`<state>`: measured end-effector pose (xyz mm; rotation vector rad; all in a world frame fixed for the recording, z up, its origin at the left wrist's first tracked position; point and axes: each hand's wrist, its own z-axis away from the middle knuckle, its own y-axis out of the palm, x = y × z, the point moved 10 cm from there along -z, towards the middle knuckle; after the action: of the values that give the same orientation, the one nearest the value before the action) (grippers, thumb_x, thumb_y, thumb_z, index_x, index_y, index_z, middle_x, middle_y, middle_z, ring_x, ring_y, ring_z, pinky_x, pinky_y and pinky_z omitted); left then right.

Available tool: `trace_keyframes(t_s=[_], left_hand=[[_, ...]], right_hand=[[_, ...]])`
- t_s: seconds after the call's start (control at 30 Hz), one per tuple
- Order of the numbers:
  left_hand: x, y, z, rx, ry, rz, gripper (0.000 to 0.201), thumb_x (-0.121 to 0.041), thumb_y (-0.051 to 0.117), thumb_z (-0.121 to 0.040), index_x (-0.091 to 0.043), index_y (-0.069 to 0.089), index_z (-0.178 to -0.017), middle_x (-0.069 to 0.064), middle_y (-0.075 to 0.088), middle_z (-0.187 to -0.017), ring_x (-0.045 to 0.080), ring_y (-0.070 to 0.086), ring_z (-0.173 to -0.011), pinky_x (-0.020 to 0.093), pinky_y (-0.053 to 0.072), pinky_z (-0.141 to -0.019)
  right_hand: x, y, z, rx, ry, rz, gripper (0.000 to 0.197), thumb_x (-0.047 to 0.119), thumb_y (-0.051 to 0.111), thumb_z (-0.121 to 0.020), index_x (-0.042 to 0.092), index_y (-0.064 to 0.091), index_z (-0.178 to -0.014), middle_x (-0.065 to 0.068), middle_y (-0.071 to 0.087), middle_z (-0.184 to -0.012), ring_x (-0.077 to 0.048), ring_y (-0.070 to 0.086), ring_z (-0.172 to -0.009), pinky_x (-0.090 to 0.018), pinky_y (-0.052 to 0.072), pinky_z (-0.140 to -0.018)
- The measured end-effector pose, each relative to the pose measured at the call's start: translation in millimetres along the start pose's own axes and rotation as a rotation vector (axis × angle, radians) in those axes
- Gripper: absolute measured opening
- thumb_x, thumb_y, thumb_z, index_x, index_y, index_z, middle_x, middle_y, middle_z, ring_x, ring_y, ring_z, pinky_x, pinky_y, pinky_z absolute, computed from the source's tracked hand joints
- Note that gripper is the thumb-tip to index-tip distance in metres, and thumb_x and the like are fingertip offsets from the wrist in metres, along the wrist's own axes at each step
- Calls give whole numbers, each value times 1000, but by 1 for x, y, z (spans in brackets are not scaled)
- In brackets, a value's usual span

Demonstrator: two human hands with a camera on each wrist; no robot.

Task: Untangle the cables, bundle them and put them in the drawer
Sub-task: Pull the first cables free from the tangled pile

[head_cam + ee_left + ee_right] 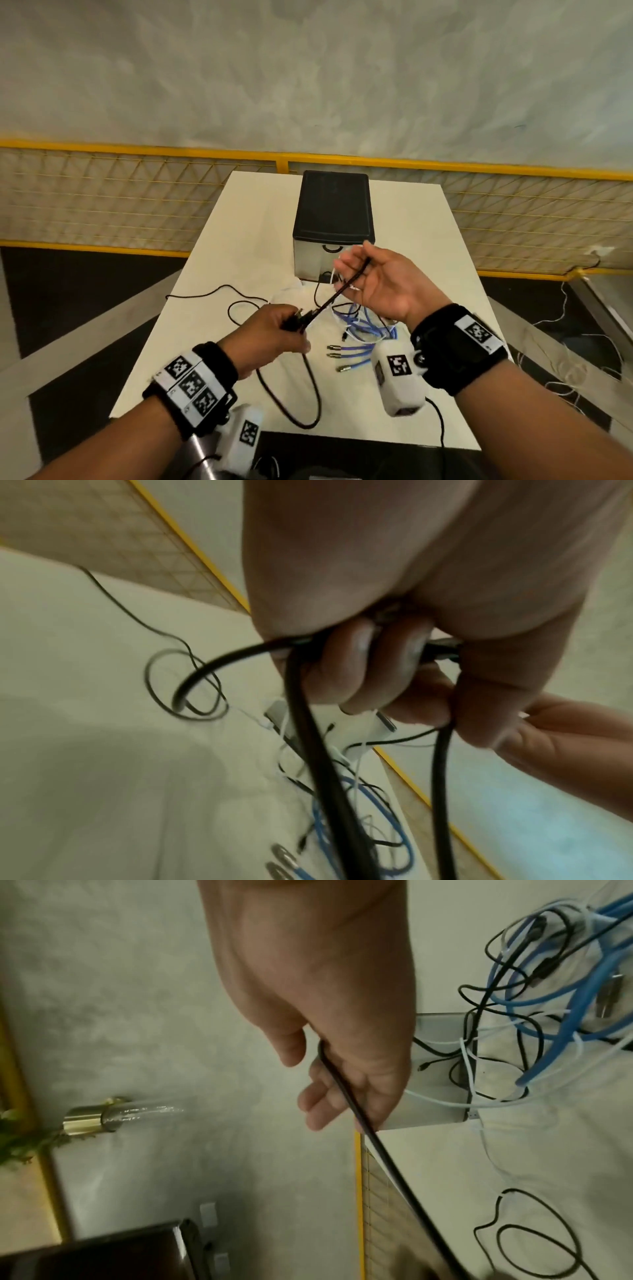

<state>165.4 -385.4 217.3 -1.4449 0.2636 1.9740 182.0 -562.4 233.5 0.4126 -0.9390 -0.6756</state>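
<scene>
Coiling the thick black cable (329, 301) looks like the step in hand: the left hand (274, 330) is clenched round its plug end and the turns already gathered, while the right hand (383, 277), raised above the surface (246, 240), has the cable running across its loosely spread palm, hooked at the thumb rather than squeezed. To do this well, I would judge, each new turn should match the loop hanging below the left hand, and the right hand should let the cable slide so that no twist builds up. The slack trails over the near edge of the surface, so feed it up slowly. The blue cables (363, 325), tangled with thin white and black ones, lie just beside the hands; keep the coil clear of them. The drawer unit (332, 219) stands behind, its drawers apparently closed.
</scene>
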Motion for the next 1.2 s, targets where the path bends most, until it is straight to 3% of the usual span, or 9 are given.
trace_keyframes(t_s=[0.13,0.23,0.37,0.47,0.63,0.77,0.9,1.1,1.2], left_hand=[[41,-5,30,139,-23,-404,30,-14,81,-71,-19,51,-66,-8,48,-62,6,45,-58,23,38,-60],[45,-14,44,154,-26,-476,32,-29,86,-70,-22,55,-68,-13,50,-60,2,45,-56,20,37,-57],[-30,-58,36,-280,236,-36,29,-26,85,-74,-12,60,-71,-5,49,-59,7,42,-53,16,37,-52],[-70,-59,12,-479,341,-128,33,-38,83,-73,-13,62,-73,-9,57,-60,8,51,-57,20,43,-58],[-63,6,-27,-250,313,-358,22,-41,73,-74,-33,72,-94,-11,74,-92,9,68,-88,36,54,-83],[-59,10,-24,-113,382,-206,21,-16,74,-84,-32,66,-76,-22,67,-71,-5,58,-67,20,45,-68],[-25,0,1,114,276,-321,40,-32,78,-78,1,56,-74,1,51,-65,8,46,-60,27,37,-59],[13,-32,45,314,85,-358,28,-26,81,-79,-21,58,-64,-8,53,-63,3,48,-59,21,40,-60],[26,-49,60,265,32,-476,37,-49,81,-71,-19,60,-67,-10,52,-64,1,48,-59,21,39,-60]], right_hand=[[-4,-18,-4,-115,-11,-72,32,24,39,-104,12,61,-84,-1,70,-66,-16,74,-66,-41,53,-80],[-21,-26,-8,-146,-8,2,31,23,36,-106,15,60,-87,-5,72,-70,-21,75,-69,-43,55,-76],[-46,-27,-9,-128,16,69,30,23,37,-106,15,61,-89,-10,75,-90,-25,74,-84,-46,55,-78],[-52,-20,-11,-92,7,75,26,24,38,-106,15,61,-96,-11,72,-102,-26,70,-92,-50,50,-88],[-52,9,-5,15,23,55,24,23,44,-104,11,64,-101,-13,72,-90,-32,69,-87,-51,56,-83],[-45,8,-8,22,74,58,21,20,46,-101,11,62,-91,-14,73,-100,-35,67,-102,-60,44,-99],[-18,-10,-19,-57,63,-94,26,20,41,-103,8,60,-90,-16,76,-94,-30,75,-84,-56,55,-80],[-42,-16,-30,-158,82,-99,26,15,40,-104,0,58,-114,-18,73,-95,-31,76,-71,-47,61,-63],[-26,-39,-34,-220,39,-156,28,14,40,-104,0,57,-121,-17,74,-88,-30,76,-70,-48,61,-58]])
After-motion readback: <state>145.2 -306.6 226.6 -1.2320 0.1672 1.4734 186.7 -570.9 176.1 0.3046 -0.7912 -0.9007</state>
